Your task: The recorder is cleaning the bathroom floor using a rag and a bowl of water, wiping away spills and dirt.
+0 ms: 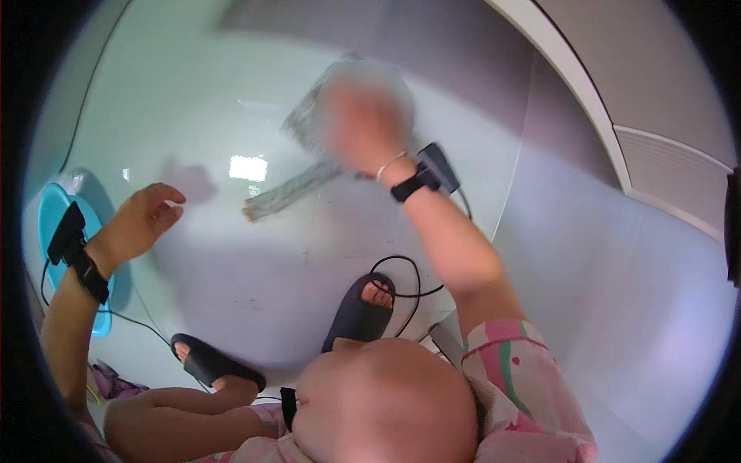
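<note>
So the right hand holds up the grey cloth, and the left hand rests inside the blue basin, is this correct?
Not quite. In the head view the left hand is open in the air beside the blue basin, not inside it. The right hand does hold up the grey cloth.

Grey, seemingly striped cloth [297, 189], teal basin [54, 212], black sandals [356, 309], pink patterned sleeve [517, 370], pale glossy floor [231, 92].
</note>
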A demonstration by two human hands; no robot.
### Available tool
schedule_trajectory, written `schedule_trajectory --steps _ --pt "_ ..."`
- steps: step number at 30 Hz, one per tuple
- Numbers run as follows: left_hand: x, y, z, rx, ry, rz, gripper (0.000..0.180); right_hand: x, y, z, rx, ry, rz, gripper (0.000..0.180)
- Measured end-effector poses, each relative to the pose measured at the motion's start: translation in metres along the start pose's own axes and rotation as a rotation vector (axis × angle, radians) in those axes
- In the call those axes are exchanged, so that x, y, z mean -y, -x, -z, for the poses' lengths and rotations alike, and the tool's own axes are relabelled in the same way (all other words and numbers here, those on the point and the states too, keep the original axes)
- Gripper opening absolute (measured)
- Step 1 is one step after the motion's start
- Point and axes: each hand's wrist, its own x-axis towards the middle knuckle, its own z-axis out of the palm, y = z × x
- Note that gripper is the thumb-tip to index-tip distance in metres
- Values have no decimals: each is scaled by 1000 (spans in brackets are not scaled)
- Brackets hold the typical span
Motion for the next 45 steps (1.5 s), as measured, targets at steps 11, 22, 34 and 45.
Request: schedule_trajectory --steps 11,22,34,45 --pt "18 -52 -9 -72 53 10 29 -319 -16 2 53 162 -715 78" --pt "71 -101 -5 -248 131 52 34 -260 138 -26 -7 487 -670 73" --pt "78 -129 -11 -708 -369 70 35 -45 369 -39 190 155 -1098 73" --pt "123 -128 -30 -712 -527 -61 43 -196 217 -20 35 196 -934 77"
